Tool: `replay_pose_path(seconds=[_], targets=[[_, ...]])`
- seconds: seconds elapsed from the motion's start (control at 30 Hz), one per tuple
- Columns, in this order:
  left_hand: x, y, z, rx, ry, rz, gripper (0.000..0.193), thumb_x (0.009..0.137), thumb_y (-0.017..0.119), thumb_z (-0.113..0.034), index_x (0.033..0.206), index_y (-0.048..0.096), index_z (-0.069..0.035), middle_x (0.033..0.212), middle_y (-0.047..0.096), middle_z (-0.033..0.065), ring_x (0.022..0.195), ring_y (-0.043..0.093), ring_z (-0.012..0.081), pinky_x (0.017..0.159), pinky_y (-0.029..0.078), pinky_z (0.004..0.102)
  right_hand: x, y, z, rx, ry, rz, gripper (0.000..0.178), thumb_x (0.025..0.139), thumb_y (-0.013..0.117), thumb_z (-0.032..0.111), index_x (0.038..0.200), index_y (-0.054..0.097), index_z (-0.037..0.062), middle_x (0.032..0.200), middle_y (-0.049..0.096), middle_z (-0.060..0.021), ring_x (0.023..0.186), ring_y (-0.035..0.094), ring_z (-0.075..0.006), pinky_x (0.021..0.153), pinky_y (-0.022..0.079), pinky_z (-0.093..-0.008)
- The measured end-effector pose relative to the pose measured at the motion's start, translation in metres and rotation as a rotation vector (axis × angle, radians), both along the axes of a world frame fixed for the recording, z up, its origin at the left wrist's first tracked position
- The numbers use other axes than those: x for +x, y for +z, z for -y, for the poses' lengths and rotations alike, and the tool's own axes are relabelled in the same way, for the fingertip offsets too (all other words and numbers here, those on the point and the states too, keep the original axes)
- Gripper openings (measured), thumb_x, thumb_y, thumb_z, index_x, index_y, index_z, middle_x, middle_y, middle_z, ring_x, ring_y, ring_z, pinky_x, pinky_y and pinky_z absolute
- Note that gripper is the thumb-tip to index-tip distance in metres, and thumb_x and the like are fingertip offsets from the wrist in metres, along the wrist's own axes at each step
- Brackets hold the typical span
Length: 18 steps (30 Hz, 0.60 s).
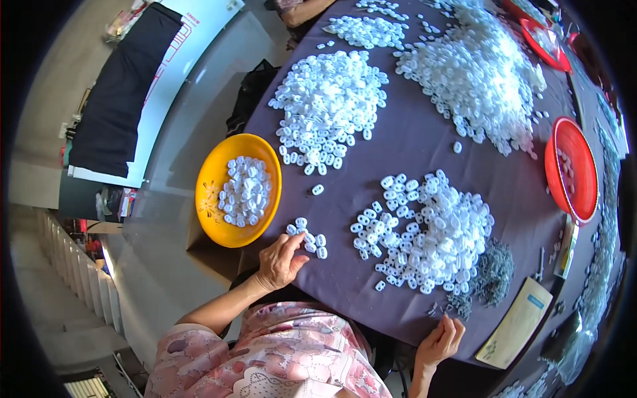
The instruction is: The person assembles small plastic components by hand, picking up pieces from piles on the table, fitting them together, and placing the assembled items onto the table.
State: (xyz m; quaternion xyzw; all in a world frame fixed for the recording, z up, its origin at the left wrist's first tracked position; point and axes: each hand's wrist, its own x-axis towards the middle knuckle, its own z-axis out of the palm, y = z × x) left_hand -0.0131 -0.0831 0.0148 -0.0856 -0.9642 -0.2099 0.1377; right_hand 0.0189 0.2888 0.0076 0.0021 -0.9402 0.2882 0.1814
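My left hand (pixel 280 261) rests at the table's near left edge, thumb and fingers apart, with nothing seen between them. Its fingertips reach a small group of white oval pieces (pixel 310 244), each with two slots. By the near edge, my right hand (pixel 440 341) is curled with its fingertips together; whatever it may hold is too small or hidden. Just beyond it lies a heap of small thin dark grey pieces (pixel 494 272), with a few strays toward the hand. A larger pile of the same white pieces (pixel 444 239) touches this heap.
A yellow bowl (pixel 206 182) with white pieces overhangs the left edge. Farther back are two big piles of white pieces (pixel 332 99) (pixel 478 73). On the right are a red basket (pixel 554 162) and a cream card-like pad (pixel 514 328). Another person's arm (pixel 305 12) shows at the top.
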Motion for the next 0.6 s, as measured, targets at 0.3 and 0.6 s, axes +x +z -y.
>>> replay_pose_path(seconds=[0.3, 0.6], targets=[[-0.006, 0.001, 0.004, 0.124, 0.007, -0.011, 0.038, 0.089, 0.059, -0.024, 0.117, 0.054, 0.001, 0.082, 0.059, 0.0098, 0.069, 0.061, 0.023, 0.06, 0.05, 0.03, -0.004, 0.0, 0.003, 0.093, -0.048, 0.031, 0.021, 0.087, 0.049, -0.002, 0.107, 0.052, -0.0043, 0.089, 0.054, -0.0208, 0.076, 0.055, -0.036, 0.064, 0.045, -0.041], [-0.004, -0.003, 0.012, 0.386, -0.103, 0.04, 0.035, 0.085, 0.063, -0.015, 0.116, 0.056, 0.0, 0.081, 0.061, 0.0099, 0.067, 0.061, 0.0227, 0.059, 0.05, 0.0302, -0.007, 0.0, 0.01, 0.225, -0.147, 0.028, 0.021, 0.086, 0.047, -0.003, 0.106, 0.052, -0.0015, 0.092, 0.054, -0.0196, 0.081, 0.055, -0.0371, 0.07, 0.045, -0.0421]])
